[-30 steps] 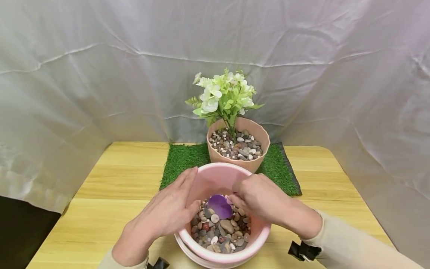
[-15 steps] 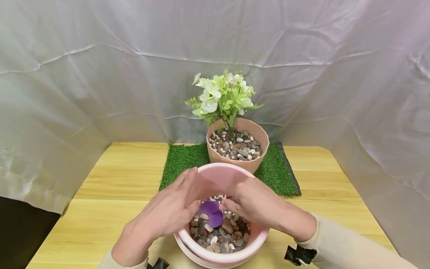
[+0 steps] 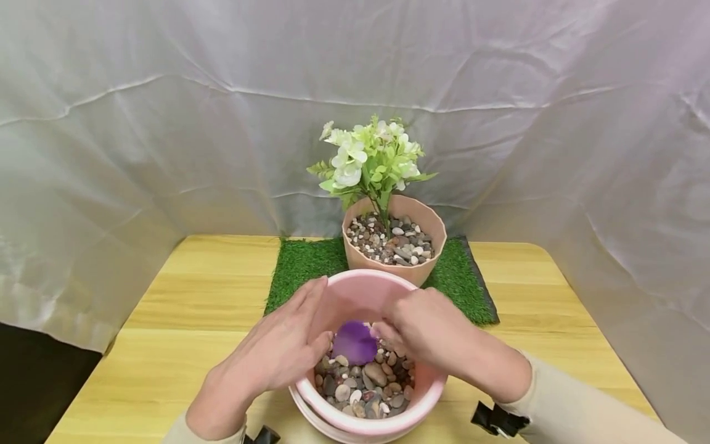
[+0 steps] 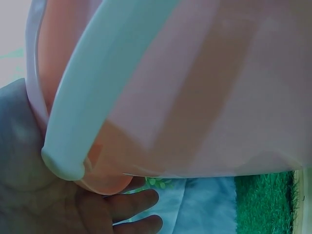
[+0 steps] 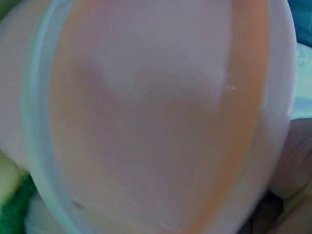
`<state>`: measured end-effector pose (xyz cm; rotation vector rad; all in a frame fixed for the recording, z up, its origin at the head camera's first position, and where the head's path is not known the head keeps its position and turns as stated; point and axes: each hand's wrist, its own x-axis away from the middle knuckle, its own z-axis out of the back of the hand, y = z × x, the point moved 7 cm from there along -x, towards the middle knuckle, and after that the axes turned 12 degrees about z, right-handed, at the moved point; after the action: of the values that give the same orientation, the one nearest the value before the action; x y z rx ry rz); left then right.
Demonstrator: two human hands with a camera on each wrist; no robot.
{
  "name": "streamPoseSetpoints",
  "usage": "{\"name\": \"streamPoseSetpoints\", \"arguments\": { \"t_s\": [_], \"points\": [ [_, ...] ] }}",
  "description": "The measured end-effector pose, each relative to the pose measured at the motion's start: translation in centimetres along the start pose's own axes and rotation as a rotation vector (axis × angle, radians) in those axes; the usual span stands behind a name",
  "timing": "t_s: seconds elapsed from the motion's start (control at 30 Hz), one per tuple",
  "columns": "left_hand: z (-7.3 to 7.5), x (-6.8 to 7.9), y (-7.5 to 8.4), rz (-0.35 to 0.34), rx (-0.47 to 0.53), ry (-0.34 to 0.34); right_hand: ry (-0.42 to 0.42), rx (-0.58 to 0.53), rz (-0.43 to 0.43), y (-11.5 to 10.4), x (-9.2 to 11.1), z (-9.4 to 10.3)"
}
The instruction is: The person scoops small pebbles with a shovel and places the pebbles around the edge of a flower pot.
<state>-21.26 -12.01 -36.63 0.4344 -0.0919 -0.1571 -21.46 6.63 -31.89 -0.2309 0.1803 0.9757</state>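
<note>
In the head view a pink bucket (image 3: 427, 401) with a pale rim stands at the front, with pebbles (image 3: 355, 391) in its bottom. My right hand (image 3: 427, 324) reaches in over the right side and grips a purple scoop (image 3: 355, 343), its rounded blade just over the stones at the back and its handle hidden in my fist. My left hand (image 3: 277, 348) holds the left rim, thumb inside and fingers along the outside. The left wrist view shows these fingers (image 4: 139, 202) beside the joint of the bucket's white handle (image 4: 92, 92). At the right wrist view's edge, the right hand (image 5: 292, 180) is partly visible.
Behind the bucket, a peach pot (image 3: 424, 225) of pebbles holds a plant with white flowers (image 3: 349, 163). It stands on a green turf mat (image 3: 305, 265) on the wooden table (image 3: 183, 308). Grey cloth (image 3: 222, 154) hangs behind and at both sides.
My right hand first moves the scoop left and down into the pebbles, then back up and a little right. Pebbles near the blade have shifted. My left hand stays on the rim.
</note>
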Motion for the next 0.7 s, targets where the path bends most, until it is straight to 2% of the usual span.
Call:
{"name": "streamPoseSetpoints", "arguments": {
  "t_s": [0.1,0.17,0.37,0.6,0.7],
  "points": [
    [0.0,0.0,0.1,-0.008,0.006,0.005,0.081,0.176,0.025,-0.8,0.3,1.4],
    [0.0,0.0,0.0,-0.006,0.005,0.003,0.071,0.194,0.032,-1.2,0.4,1.6],
    [0.1,0.1,0.0,0.001,0.0,-0.008,-0.064,0.078,0.018,-1.6,0.6,0.6],
    [0.1,0.0,0.1,0.001,-0.002,-0.006,-0.083,-0.091,0.076,-1.9,0.5,-0.7],
    [0.1,0.0,0.2,0.002,-0.002,-0.008,-0.113,-0.192,0.07,-1.8,0.6,-0.9]
  ]
}}
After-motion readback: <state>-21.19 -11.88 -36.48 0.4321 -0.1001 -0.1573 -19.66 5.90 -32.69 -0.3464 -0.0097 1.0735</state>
